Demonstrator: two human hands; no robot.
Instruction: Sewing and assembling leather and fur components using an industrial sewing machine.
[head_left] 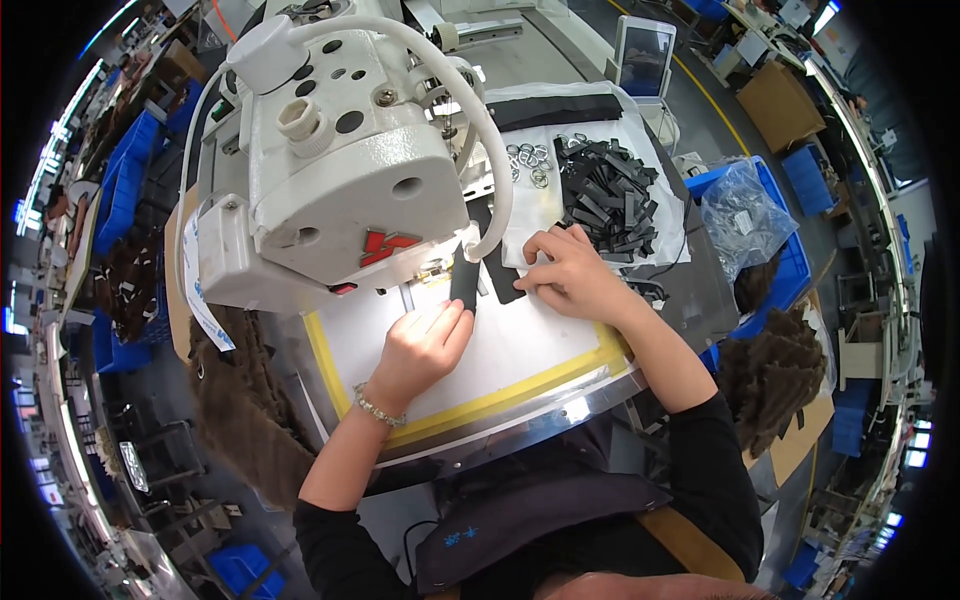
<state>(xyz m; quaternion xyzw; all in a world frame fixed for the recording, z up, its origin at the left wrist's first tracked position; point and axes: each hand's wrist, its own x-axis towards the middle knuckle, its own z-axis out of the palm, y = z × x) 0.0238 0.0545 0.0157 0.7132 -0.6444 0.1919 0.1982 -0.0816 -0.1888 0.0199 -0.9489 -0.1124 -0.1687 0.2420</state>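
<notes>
A white industrial sewing machine stands over a white work surface edged with yellow tape. Close to its lit needle area, my left hand pinches the near end of a black strip. The strip's far end runs up beside the machine head, partly hidden by it. Just to the right, a second black strip lies at a slant. My right hand has its fingers curled, with the fingertips gripping that strip's right edge. A bracelet is on my left wrist.
Behind my right hand lie a heap of short black pieces and several metal rings on a white sheet. A long black band lies farther back. Brown fluffy material hangs at left; a blue crate stands right.
</notes>
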